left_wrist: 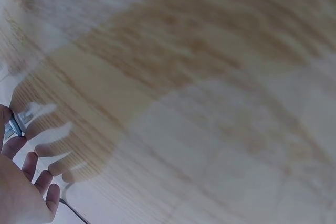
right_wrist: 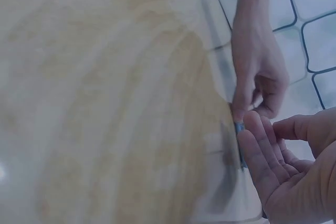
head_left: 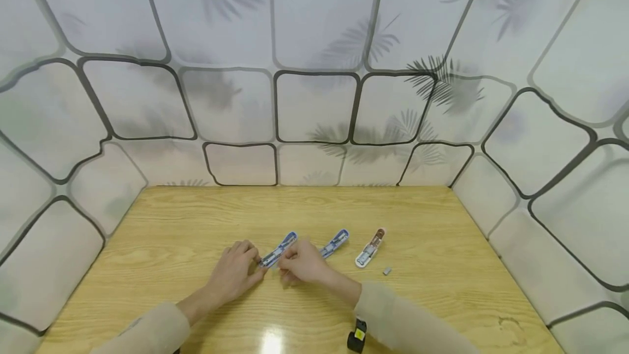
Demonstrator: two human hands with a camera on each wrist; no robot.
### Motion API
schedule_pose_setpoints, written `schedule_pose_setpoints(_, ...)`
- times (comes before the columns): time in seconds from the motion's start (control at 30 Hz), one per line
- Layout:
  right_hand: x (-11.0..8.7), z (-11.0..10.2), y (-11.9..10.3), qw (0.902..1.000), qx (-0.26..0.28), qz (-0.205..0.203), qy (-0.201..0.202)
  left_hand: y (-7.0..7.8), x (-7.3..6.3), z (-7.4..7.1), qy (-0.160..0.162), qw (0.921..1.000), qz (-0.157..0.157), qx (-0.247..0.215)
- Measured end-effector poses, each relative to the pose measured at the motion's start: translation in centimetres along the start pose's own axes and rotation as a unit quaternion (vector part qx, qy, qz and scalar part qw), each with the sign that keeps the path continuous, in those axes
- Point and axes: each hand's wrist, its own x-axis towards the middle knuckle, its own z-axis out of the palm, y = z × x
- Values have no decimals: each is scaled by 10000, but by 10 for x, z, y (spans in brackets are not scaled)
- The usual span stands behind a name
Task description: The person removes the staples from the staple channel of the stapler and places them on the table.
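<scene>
A slim blue-rimmed device (head_left: 278, 250), like a mini stapler with pale metal parts along its middle, lies slanted on the table. My left hand (head_left: 235, 271) pinches its near end between thumb and forefinger, as the left wrist view also shows at the dark-edged end (left_wrist: 17, 124). Close over its right side is my right hand (head_left: 306, 262), thumb and forefinger drawn together; I cannot tell whether they pinch anything. A second blue device (head_left: 336, 242) lies partly behind the right hand. Further right are a white one with a brown end (head_left: 371, 248) and a small grey block (head_left: 387, 271).
The wood-grain table (head_left: 196, 217) is bounded at the back and sides by pale curtain-like walls (head_left: 314, 108) with dark outlines and leaf prints. A black object with a yellow label (head_left: 357, 336) shows beside the right sleeve at the near edge.
</scene>
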Motion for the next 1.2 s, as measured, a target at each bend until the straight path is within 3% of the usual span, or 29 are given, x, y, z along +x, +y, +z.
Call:
schedule_pose_setpoints(0.23, -8, 18, 11, 9988, 298, 284, -277, -1, -1, -2, -104, 9999, -43, -68)
schedule_pose_setpoints(0.47, -11, 25, 14, 9971, 486, 516, -268, 0, -2, -3, -176, 9998, -109, -55)
schedule_pose_setpoints(0.7, -9, 20, 16, 9963, 595, 538, -300, 1, -1, -2, -128, 9998, -100, -68)
schedule_pose_setpoints(0.83, -9, 13, 18, 9973, 497, 461, -265, 1, -1, -2, -270, 9995, -62, -115)
schedule_pose_setpoints(0.93, -13, 2, 16, 9987, 367, 294, -208, 3, 1, -4, -507, 9984, -136, -204)
schedule_pose_setpoints(1.07, -19, -21, 12, 9992, -145, -324, -203, 4, 3, -13, -795, 9960, -192, -358)
schedule_pose_setpoints(1.2, -28, -50, 12, 9898, -989, -1018, -116, 1, 3, -27, -849, 9956, -91, -375)
